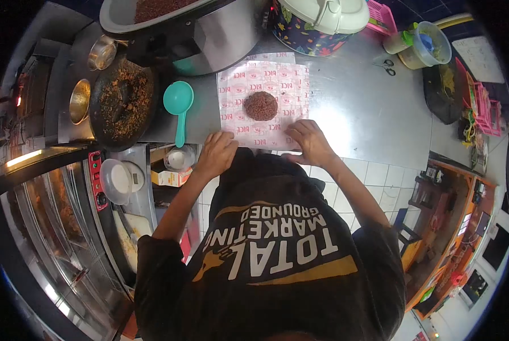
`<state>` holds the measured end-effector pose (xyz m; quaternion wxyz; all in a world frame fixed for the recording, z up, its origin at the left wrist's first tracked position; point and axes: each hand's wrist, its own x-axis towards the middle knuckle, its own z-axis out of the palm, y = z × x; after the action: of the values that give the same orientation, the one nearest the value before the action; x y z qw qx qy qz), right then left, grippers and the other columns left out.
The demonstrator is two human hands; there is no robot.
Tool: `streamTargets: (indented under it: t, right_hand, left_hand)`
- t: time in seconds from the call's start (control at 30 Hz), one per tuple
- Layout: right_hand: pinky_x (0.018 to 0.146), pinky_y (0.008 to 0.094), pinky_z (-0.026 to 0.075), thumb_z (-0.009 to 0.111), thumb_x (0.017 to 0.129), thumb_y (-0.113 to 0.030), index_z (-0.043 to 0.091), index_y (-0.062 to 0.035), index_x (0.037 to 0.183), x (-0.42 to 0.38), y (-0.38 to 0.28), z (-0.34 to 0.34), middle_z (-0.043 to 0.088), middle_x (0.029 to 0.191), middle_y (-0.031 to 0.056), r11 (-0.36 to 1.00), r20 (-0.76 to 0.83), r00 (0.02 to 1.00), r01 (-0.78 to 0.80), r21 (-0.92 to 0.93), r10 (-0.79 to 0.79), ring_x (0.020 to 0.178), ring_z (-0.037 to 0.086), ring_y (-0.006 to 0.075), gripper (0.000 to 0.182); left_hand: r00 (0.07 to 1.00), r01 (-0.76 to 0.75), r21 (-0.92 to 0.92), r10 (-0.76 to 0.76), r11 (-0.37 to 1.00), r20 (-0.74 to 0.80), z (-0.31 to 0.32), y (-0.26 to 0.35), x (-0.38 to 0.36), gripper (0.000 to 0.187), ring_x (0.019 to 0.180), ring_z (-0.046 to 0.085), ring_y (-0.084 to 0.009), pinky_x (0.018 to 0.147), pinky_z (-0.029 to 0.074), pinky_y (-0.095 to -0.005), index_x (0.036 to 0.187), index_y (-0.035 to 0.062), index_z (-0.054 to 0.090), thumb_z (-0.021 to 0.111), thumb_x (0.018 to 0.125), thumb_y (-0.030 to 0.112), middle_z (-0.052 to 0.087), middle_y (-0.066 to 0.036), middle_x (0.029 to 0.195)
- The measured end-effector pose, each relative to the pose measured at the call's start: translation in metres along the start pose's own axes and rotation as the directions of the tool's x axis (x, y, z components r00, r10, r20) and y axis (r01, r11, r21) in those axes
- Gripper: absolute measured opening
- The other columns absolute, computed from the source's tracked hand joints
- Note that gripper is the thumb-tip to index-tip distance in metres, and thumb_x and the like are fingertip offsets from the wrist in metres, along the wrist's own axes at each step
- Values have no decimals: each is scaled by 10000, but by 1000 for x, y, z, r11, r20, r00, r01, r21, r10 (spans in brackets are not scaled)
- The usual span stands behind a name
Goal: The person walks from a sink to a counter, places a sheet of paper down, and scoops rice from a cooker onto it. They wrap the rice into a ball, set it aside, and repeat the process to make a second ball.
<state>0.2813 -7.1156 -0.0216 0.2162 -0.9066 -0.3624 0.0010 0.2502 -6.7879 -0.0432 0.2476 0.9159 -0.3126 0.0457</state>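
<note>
A round mound of dark reddish-brown rice [261,106] lies on a white paper sheet [238,120] printed in red with "RICE". The sheet rests on the steel table near its front edge. At the sheet's near left corner, my left hand [216,153] has its fingers closed on the paper. My right hand [310,143] is at the near right corner, the fingers bent in a pinch on the paper's edge. Both hands are apart from the rice. A turquoise scoop [178,99] lies to the left of the sheet, its handle towards me.
Behind the sheet stands a large cooker [209,42], with a patterned container [311,34] beside it. A black pan of browned food [123,102] and metal bowls [80,101] are at the left. Scissors [386,67] and a plastic tub [428,48] lie back right.
</note>
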Motion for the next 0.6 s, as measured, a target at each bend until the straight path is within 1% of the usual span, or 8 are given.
streamTargets:
  t: [0.07, 0.17, 0.27, 0.33, 0.43, 0.53, 0.57, 0.6]
  right_hand:
    - [979, 401, 455, 719, 850, -204, 688, -63, 1065, -1, -3, 3, 671, 1095, 83, 1000, -21, 1000, 1, -21, -1, 1099, 597, 274, 259]
    - [964, 404, 466, 724, 825, -139, 696, -70, 1041, -2, 5, 12, 681, 1074, 84, 995, -53, 997, -55, 80, 59, 1068, 617, 277, 228]
    - [928, 401, 489, 729, 795, -83, 710, -80, 997, 1, 11, 14, 700, 1031, 84, 973, -115, 979, -142, 184, 165, 1015, 644, 278, 203]
    - [900, 397, 506, 730, 777, -58, 718, -85, 961, 2, 12, 19, 712, 1001, 83, 951, -155, 960, -189, 246, 231, 980, 660, 278, 186]
    - [878, 394, 519, 733, 771, -55, 726, -77, 935, -4, 8, 8, 722, 986, 77, 965, -105, 977, -160, 207, 184, 946, 672, 280, 165]
    - [892, 400, 518, 741, 760, -59, 736, -76, 923, -15, 1, -1, 723, 973, 76, 986, -84, 993, -73, 147, 86, 937, 677, 274, 163]
    - [882, 399, 523, 742, 766, -59, 740, -74, 927, -17, -1, -4, 725, 960, 83, 981, -66, 993, -87, 172, 100, 922, 680, 280, 162]
    - [872, 398, 529, 744, 771, -60, 744, -71, 931, -19, -4, -8, 726, 947, 90, 976, -47, 993, -101, 194, 113, 907, 682, 287, 160]
  left_hand:
    - [991, 130, -132, -132, 983, -3, -8, 3, 6, 143, 1023, 586, -342, 899, 466, -451, 920, 19, 668, 720, 789, 41, 601, -135, 1075]
    - [973, 199, -226, -220, 954, -69, -17, 1, 14, 137, 1015, 587, -321, 893, 462, -448, 925, 25, 674, 713, 793, 26, 609, -111, 1073]
    - [972, 177, -148, -197, 973, -132, -25, 3, 27, 141, 998, 593, -307, 887, 457, -445, 911, 33, 686, 724, 775, 17, 622, -97, 1051]
    - [985, 157, -103, -164, 982, -62, -16, -13, 20, 146, 1002, 597, -300, 895, 455, -436, 910, 36, 694, 726, 770, 14, 630, -91, 1033]
    - [993, 113, -95, -114, 989, -10, -13, -15, 17, 150, 1013, 602, -289, 905, 454, -422, 908, 40, 706, 727, 763, 10, 643, -84, 1021]
    - [995, 95, -115, -92, 989, 37, -22, -7, 14, 136, 1014, 607, -292, 906, 460, -418, 902, 38, 711, 733, 770, 16, 658, -85, 1014]
    - [995, 93, -122, -87, 988, 54, -24, -6, 14, 129, 1013, 609, -296, 905, 462, -418, 900, 36, 712, 735, 774, 19, 663, -86, 1012]
    - [994, 108, -172, -101, 979, 48, -24, -8, 14, 119, 994, 617, -290, 890, 469, -407, 902, 30, 711, 737, 785, 27, 666, -94, 1008]
